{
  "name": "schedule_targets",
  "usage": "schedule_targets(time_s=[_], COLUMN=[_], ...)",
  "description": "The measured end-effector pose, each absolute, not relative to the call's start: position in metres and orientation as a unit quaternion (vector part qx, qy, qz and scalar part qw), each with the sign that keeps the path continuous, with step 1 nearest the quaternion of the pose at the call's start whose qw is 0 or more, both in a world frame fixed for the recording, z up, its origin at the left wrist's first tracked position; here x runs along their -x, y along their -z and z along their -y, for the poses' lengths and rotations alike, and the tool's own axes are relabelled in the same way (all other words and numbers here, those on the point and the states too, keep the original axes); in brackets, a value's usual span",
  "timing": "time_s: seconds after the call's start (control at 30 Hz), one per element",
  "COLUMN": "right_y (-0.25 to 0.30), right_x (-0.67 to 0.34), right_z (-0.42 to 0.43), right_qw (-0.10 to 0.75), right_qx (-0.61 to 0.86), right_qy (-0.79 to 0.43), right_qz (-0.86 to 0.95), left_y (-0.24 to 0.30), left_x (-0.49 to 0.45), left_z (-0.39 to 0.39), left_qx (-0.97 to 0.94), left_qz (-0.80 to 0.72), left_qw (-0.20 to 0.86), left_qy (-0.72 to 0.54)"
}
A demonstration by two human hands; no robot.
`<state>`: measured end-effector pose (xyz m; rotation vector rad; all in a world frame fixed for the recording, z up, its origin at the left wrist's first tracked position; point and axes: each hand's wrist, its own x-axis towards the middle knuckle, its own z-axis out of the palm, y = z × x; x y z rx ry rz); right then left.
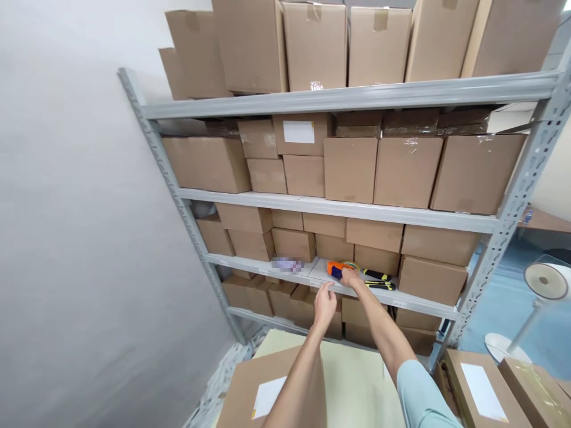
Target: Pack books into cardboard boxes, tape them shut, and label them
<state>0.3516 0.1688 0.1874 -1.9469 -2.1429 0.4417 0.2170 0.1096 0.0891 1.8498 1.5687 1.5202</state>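
Note:
My right hand (350, 277) reaches onto a grey metal shelf (321, 274) and closes on an orange and blue tape dispenser (335, 269) lying there. Just right of it lie two black and yellow utility knives (378, 279). My left hand (324, 304) hovers at the front edge of the same shelf, a little lower and to the left, its fingers loosely apart and holding nothing. A blurred small item (286, 264) sits further left on the shelf.
The shelving unit (348, 98) holds several rows of brown cardboard boxes (350, 169). Below me a box with a white label (263, 395) rests on a pale surface (357, 386). More labelled boxes (484, 389) and a white fan (546, 282) are at the right. A white wall fills the left.

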Motion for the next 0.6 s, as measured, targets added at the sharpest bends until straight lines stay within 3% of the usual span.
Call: schedule_targets(time_s=[0.13, 0.33, 0.37, 0.47, 0.6], right_y=[-0.182, -0.151, -0.135, -0.058, 0.085], right_x=[-0.348, -0.357, -0.360, -0.374, -0.388], right_z=[-0.172, -0.161, -0.152, -0.105, 0.009], right_qw=[0.070, 0.125, 0.149, 0.329, 0.365], right_qx=[0.677, 0.666, 0.660, 0.606, 0.605], right_qy=[-0.128, -0.097, -0.093, -0.075, -0.206], right_qz=[0.722, 0.729, 0.730, 0.720, 0.677], left_y=[-0.081, -0.048, -0.036, 0.007, 0.074], left_x=[-0.189, -0.163, -0.156, -0.129, -0.110], left_z=[-0.082, -0.023, -0.008, 0.041, 0.091], left_qx=[-0.641, -0.658, -0.657, -0.640, -0.617], left_qz=[-0.562, -0.579, -0.586, -0.630, -0.675], left_qw=[0.130, 0.162, 0.176, 0.227, 0.217], left_qy=[-0.506, -0.455, -0.441, -0.378, -0.342])
